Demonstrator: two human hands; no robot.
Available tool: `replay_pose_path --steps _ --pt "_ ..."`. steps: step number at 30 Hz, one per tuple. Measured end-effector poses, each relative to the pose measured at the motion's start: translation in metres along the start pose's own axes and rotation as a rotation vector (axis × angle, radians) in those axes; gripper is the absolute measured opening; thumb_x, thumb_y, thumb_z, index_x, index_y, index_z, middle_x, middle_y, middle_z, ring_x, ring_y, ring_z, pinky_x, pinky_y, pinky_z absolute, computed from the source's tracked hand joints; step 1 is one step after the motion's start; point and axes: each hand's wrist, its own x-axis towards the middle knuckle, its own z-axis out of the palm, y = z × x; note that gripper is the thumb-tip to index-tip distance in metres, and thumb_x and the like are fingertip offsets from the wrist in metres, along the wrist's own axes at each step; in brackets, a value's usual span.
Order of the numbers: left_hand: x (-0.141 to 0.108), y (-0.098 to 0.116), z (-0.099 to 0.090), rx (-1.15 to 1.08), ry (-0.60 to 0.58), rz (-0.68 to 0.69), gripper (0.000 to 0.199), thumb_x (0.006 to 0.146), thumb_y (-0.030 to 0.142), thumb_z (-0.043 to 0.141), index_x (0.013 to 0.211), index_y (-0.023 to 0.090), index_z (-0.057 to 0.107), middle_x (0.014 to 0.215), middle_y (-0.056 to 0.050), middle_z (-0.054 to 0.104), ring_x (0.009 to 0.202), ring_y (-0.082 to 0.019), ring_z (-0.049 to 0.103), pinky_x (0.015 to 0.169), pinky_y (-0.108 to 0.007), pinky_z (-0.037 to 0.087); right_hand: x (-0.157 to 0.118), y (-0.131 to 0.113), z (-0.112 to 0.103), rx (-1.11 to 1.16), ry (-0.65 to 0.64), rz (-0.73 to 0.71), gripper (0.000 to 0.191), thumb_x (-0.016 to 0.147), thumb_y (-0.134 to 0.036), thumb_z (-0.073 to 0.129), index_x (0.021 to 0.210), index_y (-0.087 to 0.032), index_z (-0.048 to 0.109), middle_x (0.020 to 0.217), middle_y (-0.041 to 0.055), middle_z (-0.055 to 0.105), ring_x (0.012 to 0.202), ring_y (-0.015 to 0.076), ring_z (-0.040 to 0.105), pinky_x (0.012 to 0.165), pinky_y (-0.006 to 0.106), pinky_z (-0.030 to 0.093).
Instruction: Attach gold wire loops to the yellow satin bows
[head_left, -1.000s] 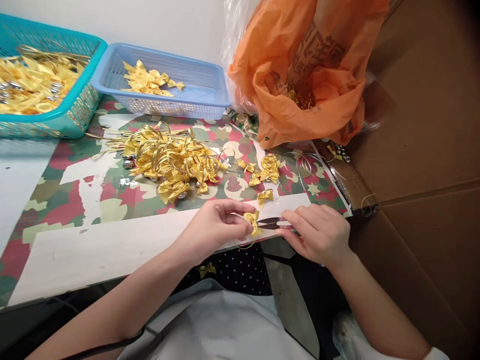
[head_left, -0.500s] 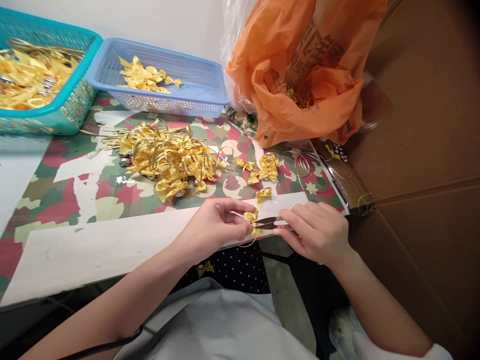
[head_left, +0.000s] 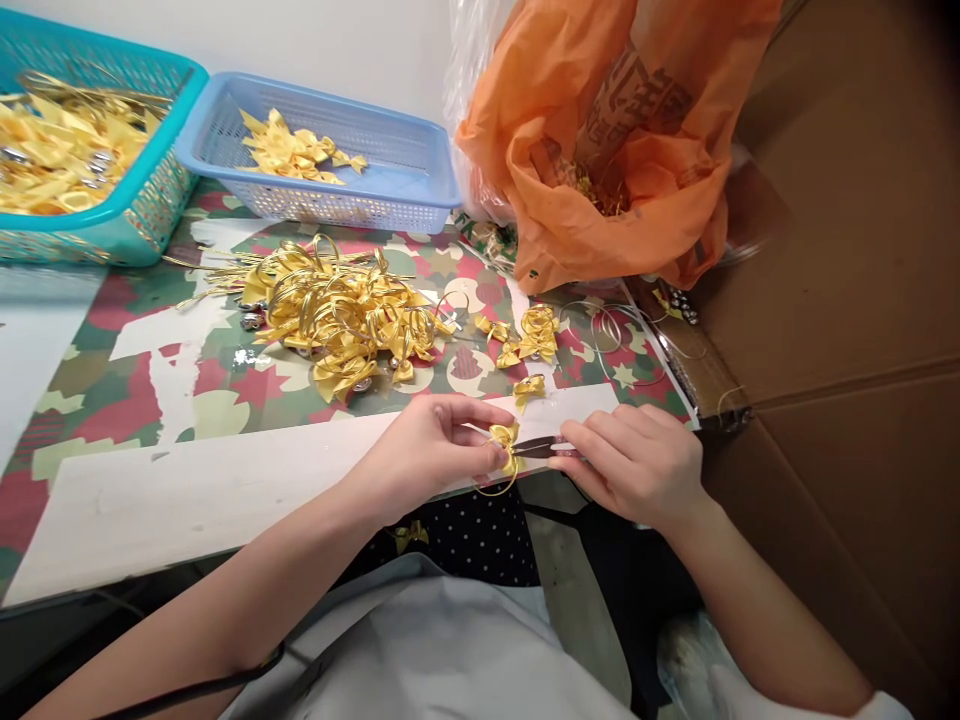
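Note:
Between the thumb and fingers of my left hand (head_left: 442, 445) is a small yellow ribbon bow (head_left: 508, 438), with a loop of gold cord (head_left: 496, 490) hanging below it. My right hand (head_left: 637, 460) grips a pair of small dark-bladed snips (head_left: 536, 448). The snips' tips point left and reach the middle of the bow; whether cord lies between the blades is too small to tell. Just beyond my hands lies another yellow bow (head_left: 529, 390). Farther back sits a large heap of yellow bows with gold cord loops and silver bells (head_left: 352, 320).
A teal basket (head_left: 154, 205) of yellow bows stands at the far left, beside a blue basket (head_left: 360, 205) holding more. An orange plastic bag (head_left: 622, 240) stands open at the back right. Cardboard (head_left: 847, 250) rises along the right. Loose wire (head_left: 600, 330) lies on the patterned table.
Both hands stay almost where they were, with the bow and the snips still held. The snips' blades look closer together now. The whole view has shifted very slightly.

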Motion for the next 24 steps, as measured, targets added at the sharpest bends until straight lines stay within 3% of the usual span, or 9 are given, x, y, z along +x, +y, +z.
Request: replay_pose_path --steps 17,24 --pt "0.0044 -0.0018 -0.0059 0.089 -0.067 -0.006 0.043 0.058 0.022 0.077 0.098 0.015 0.064 0.061 0.002 0.065 0.062 -0.016 0.065 0.064 -0.027 0.047 -0.001 -0.0009 0.0053 0.017 0.046 -0.026 0.022 0.092 -0.036 0.059 0.081 -0.019 0.065 0.061 -0.0017 0.062 0.057 0.0136 0.04 0.057 0.032 0.023" --pt "0.0024 -0.0019 -0.0043 0.047 -0.078 0.006 0.044 0.059 0.018 0.077 0.101 0.014 0.063 0.06 0.004 0.064 0.057 -0.011 0.061 0.06 -0.023 0.045 -0.0068 0.0 0.0082 0.032 0.058 0.02 0.022 0.092 -0.035 0.059 0.082 -0.017 0.065 0.062 -0.0004 0.062 0.057 0.0139 0.041 0.056 0.031 0.024"
